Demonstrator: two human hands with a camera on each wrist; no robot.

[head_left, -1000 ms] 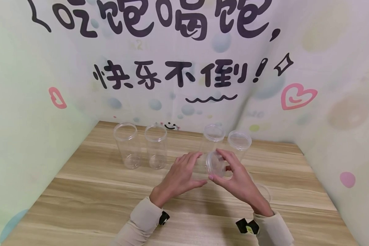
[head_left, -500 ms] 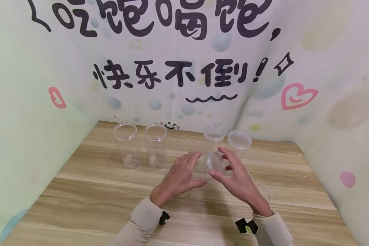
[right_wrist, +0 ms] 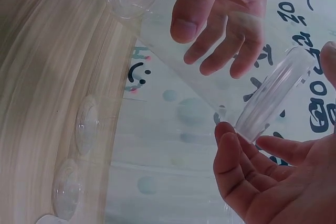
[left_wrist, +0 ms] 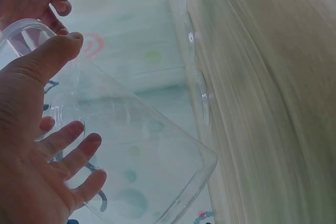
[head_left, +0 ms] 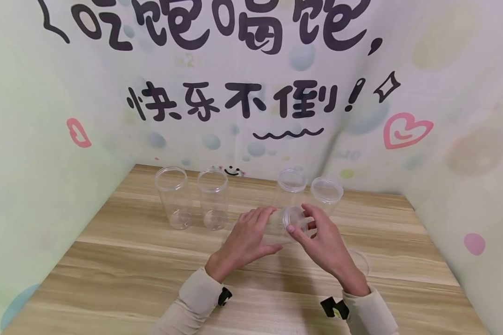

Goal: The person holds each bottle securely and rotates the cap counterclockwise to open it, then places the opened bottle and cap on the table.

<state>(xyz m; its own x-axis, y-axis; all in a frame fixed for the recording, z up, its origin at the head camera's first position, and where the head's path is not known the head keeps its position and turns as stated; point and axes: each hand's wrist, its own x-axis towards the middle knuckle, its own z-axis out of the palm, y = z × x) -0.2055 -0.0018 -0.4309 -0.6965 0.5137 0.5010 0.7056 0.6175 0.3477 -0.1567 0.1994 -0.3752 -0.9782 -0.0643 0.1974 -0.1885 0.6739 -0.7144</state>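
A clear plastic jar (head_left: 274,228) is held tilted above the table, its mouth end towards the right. My left hand (head_left: 245,237) grips its body, thumb on the near side; in the left wrist view the fingers of the left hand (left_wrist: 37,150) curl loosely round the see-through wall. A clear ribbed lid (right_wrist: 275,95) sits at the mouth end. My right hand (head_left: 324,242) holds this lid by its rim, with thumb and fingers on opposite sides. Whether the lid is fully seated cannot be told.
Two clear jars (head_left: 173,200) (head_left: 213,200) stand upright at the back left. Two more, a jar (head_left: 291,186) and its neighbour jar (head_left: 327,193), stand behind my hands. A clear round rim (head_left: 362,263) shows partly behind my right wrist on the wooden table (head_left: 130,279).
My right thumb and fingers have shifted round the lid's rim, the thumb moving slightly up. My left hand and the jar have stayed nearly still.
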